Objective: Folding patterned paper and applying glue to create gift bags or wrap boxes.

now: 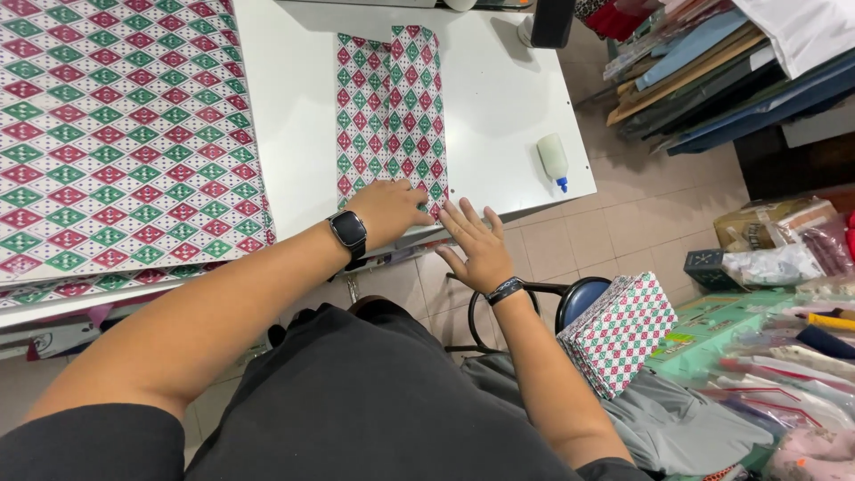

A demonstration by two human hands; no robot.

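Pressing flat, the left hand (387, 209) and spread right hand (481, 245) hold a folded red-green diamond-patterned paper (389, 111) on a white table (508, 98); a glue bottle (553, 158) lies nearby.

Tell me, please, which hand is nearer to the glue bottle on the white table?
Right. The right hand lies at the table's near edge, below-left of the glue bottle. The left hand presses on the folded patterned paper, farther to the left of the bottle.
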